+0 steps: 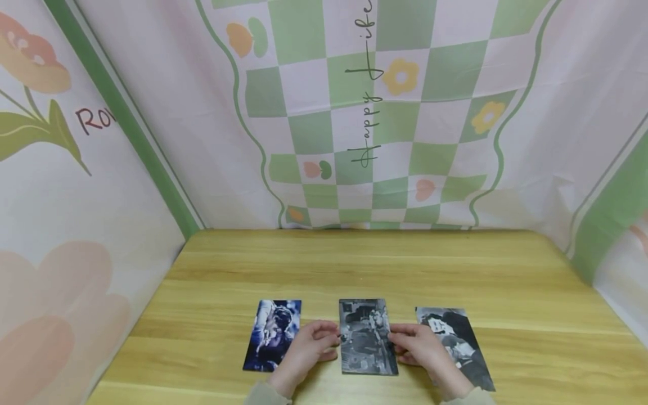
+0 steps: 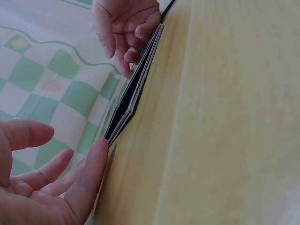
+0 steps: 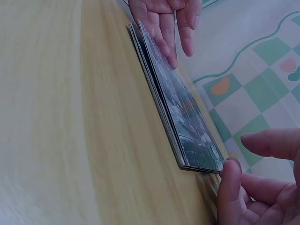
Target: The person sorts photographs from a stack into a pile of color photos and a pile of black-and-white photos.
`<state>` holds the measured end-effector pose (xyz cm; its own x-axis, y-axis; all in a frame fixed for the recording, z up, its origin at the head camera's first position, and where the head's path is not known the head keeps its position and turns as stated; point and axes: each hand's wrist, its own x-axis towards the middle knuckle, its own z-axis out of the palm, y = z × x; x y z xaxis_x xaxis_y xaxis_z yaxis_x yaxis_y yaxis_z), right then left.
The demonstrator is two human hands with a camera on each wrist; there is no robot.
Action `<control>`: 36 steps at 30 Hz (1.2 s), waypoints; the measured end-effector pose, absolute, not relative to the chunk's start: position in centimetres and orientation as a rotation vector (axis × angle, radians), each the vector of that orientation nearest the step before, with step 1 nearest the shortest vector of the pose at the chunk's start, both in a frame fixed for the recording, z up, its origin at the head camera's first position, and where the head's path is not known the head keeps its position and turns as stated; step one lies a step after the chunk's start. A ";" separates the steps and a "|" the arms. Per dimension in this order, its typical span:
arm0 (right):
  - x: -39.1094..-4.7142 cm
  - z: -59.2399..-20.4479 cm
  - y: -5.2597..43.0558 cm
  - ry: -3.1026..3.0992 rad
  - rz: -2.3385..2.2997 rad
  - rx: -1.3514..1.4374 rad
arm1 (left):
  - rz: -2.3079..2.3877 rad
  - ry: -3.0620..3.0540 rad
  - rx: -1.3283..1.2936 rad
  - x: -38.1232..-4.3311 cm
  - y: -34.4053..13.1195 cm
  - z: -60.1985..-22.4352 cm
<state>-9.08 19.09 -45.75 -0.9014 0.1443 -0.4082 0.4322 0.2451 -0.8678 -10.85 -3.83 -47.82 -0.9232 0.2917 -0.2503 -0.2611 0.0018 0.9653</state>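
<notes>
A small stack of black-and-white photo cards (image 1: 365, 337) lies on the table between my two hands. Both wrist views show its layered edges, with a dark gap under the top card. My left hand (image 1: 310, 347) is at the stack's left edge, its fingers loosely bent and spread; in the left wrist view a fingertip meets the stack's corner. On the opposite side, my right hand (image 1: 417, 344) touches the right edge with its fingertips. In the right wrist view, one digit of the right hand (image 3: 262, 187) is at the stack's near corner while another stands apart.
Left of the stack lies a blue-toned photo card (image 1: 273, 332), partly behind my left hand. A black-and-white photo card (image 1: 468, 343) lies to the right, partly covered by my right hand. The wooden table (image 1: 364, 264) meets a checkered curtain (image 1: 354, 129) at its back edge.
</notes>
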 end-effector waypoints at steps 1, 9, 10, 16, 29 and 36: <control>-9.1 -45.8 19.1 2.271 -1.707 0.545 | 1.981 1.906 0.032 -10.9 -3.8 -47.9; -9.3 -46.1 19.3 2.226 -1.707 0.568 | 1.978 1.903 0.040 -10.8 -3.8 -48.0; -9.3 -46.1 19.3 2.223 -1.709 0.565 | 1.974 1.905 0.040 -10.8 -3.7 -48.0; -9.1 -46.1 19.4 2.218 -1.750 0.537 | 1.973 1.915 0.040 -10.8 -3.7 -48.0; -9.1 -45.9 19.2 2.232 -1.718 0.542 | 2.008 1.855 0.029 -10.6 -3.8 -47.9; -9.2 -45.7 19.1 2.228 -1.700 0.575 | 2.054 1.799 0.003 -10.6 -3.9 -47.7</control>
<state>-9.16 19.07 -45.71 -0.8818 0.1426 -0.4496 0.4713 0.2284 -0.8519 -10.62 -3.93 -47.68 -0.9164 0.3026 -0.2620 -0.2996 -0.0845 0.9503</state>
